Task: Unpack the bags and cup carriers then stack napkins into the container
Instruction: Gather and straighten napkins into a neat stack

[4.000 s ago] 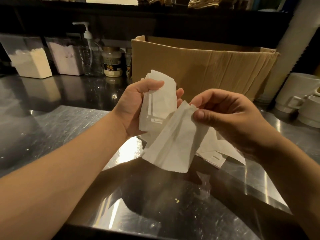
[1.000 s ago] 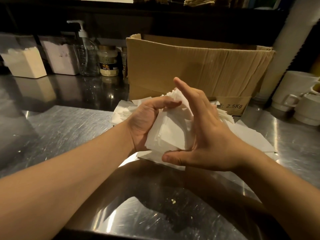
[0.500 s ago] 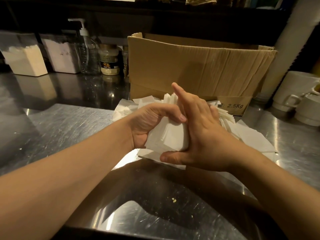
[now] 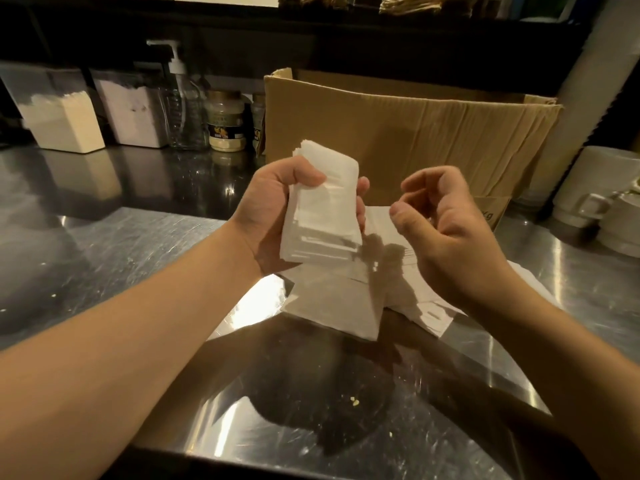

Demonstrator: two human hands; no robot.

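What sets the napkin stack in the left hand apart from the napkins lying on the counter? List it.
1. The held stack is gripped upright by the left hand; the loose napkins lie flat on the steel counter.
2. The held stack is squared into a neat bundle; the loose napkins are spread and overlapping unevenly.
3. The loose napkins sit below the empty right hand.
Both are white paper.

A steel counter carries everything. At its back left stand 2 clear tubs: one holds pale powder, the other a whiter powder. Just right of them are a clear pump bottle and a jar with a dark label. White mugs sit at the far right.
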